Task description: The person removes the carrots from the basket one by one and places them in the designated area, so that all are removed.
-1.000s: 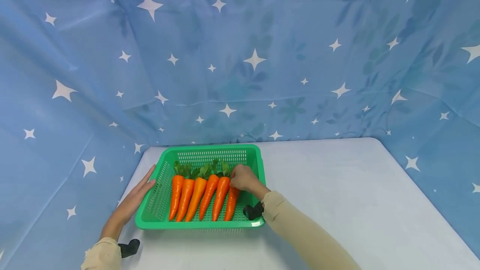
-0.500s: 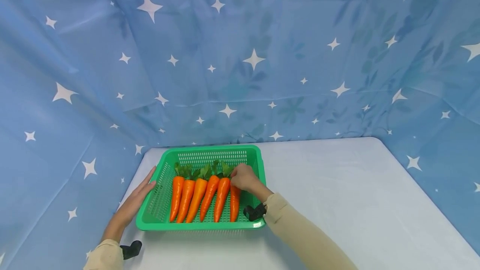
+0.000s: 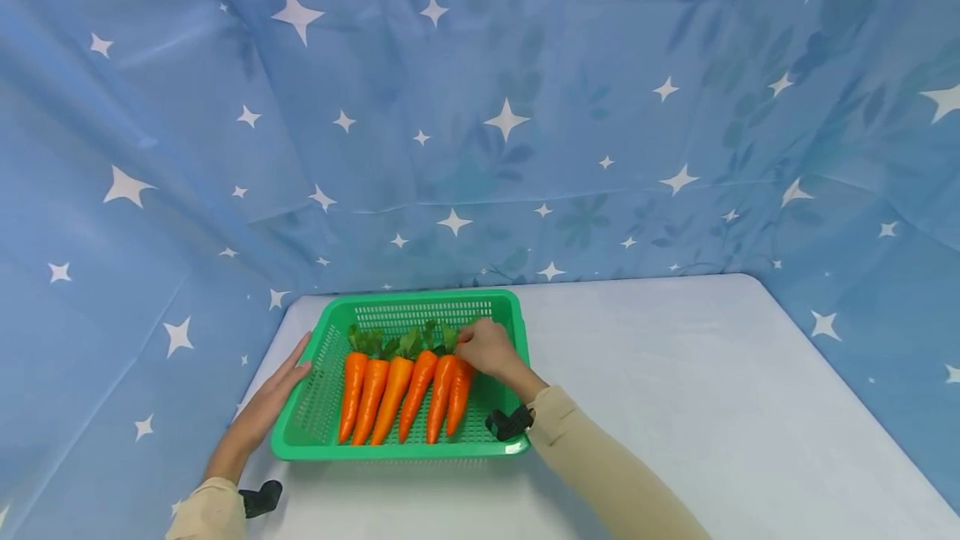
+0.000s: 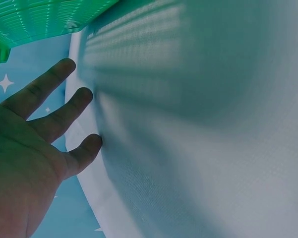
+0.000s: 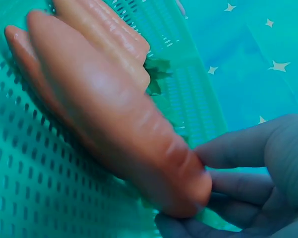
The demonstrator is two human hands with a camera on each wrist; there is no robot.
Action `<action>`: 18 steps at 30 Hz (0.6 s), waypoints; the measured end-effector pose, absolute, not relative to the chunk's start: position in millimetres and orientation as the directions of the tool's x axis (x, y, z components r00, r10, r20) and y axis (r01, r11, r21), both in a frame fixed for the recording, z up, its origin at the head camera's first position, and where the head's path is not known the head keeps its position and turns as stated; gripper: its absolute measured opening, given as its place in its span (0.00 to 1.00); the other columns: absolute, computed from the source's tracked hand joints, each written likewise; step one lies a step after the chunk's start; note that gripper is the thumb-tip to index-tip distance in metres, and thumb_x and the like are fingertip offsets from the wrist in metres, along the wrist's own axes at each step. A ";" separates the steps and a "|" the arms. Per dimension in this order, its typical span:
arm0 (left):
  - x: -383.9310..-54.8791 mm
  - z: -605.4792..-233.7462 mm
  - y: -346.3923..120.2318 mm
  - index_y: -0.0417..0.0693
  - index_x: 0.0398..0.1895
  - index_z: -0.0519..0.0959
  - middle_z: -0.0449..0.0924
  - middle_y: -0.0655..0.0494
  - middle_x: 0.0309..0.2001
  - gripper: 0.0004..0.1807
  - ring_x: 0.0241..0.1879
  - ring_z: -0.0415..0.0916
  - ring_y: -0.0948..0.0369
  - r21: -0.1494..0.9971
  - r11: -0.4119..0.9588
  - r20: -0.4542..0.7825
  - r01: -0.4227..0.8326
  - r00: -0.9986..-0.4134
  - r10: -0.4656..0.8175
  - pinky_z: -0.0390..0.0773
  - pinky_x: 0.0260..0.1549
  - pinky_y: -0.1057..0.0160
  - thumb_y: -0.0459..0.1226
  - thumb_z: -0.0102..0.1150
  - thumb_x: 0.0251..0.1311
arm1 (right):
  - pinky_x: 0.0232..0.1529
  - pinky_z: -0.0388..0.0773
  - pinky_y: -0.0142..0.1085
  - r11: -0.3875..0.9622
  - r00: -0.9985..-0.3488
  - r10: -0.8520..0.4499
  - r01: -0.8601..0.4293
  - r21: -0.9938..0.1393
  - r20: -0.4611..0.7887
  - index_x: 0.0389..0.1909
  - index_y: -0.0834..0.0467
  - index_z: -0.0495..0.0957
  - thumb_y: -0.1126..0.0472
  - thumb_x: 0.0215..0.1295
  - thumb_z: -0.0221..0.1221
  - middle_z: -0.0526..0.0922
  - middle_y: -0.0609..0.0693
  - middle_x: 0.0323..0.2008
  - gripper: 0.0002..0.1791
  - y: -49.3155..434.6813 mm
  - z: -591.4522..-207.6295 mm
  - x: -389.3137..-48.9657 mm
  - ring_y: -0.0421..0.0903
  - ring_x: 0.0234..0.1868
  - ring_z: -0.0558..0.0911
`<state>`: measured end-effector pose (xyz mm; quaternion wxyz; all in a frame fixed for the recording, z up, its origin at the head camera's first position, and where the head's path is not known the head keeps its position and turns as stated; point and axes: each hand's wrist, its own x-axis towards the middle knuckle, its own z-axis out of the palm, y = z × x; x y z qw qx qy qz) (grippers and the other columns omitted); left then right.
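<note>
A green slatted plastic basket (image 3: 397, 452) holds a row of several orange carrots (image 3: 396, 398) with green leafy tops. In the head view, my right hand (image 3: 487, 348) reaches over the right part of the basket and pinches the rightmost carrot (image 3: 458, 398) by its thick top end. The right wrist view shows thumb and fingers around that end, the carrot (image 5: 124, 119) lying close over its neighbour. Its leaves are mostly hidden by the hand. My left hand (image 3: 273, 394) lies along the basket's left side with straight fingers at the rim; the left wrist view shows them spread.
The basket stands on the left part of a white table (image 3: 645, 373). A blue curtain (image 3: 480, 148) with white stars hangs behind and at both sides. Black wrist devices (image 3: 510, 422) are worn on both wrists, the right one over the basket's near right corner.
The rightmost carrot's tip has swung slightly right, then back left, and now lies against its neighbour. My right hand has shifted a little left and up. The left hand stays in place.
</note>
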<state>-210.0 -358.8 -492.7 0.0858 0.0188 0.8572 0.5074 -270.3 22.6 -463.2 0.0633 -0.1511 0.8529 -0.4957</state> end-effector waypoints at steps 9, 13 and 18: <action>-211.1 -492.9 -358.7 0.66 0.90 0.36 0.31 0.46 0.88 0.38 0.83 0.33 0.36 0.882 0.468 -0.126 -0.045 -0.982 0.143 0.46 0.70 0.23 0.56 0.36 0.87 | 0.30 0.75 0.37 0.466 -0.949 -0.307 -0.221 -0.857 0.077 0.48 0.72 0.89 0.72 0.64 0.62 0.81 0.67 0.64 0.14 30.6 -438.2 -266.1 0.65 0.61 0.83; -210.2 -491.4 -357.9 0.66 0.90 0.35 0.30 0.45 0.88 0.37 0.83 0.31 0.36 0.883 0.468 -0.126 -0.044 -0.981 0.146 0.45 0.69 0.23 0.56 0.35 0.87 | 0.51 0.84 0.47 0.451 -0.949 -0.311 -0.196 -0.871 0.052 0.55 0.72 0.87 0.71 0.66 0.63 0.80 0.65 0.67 0.18 40.0 -428.6 -265.3 0.63 0.71 0.75; -208.9 -491.5 -357.7 0.67 0.89 0.34 0.29 0.45 0.88 0.37 0.83 0.30 0.35 0.878 0.476 -0.140 -0.058 -0.981 0.138 0.46 0.69 0.22 0.56 0.34 0.87 | 0.57 0.82 0.51 0.430 -0.943 -0.328 -0.203 -0.879 0.057 0.58 0.70 0.86 0.68 0.70 0.63 0.79 0.62 0.69 0.18 54.1 -421.0 -265.8 0.61 0.72 0.75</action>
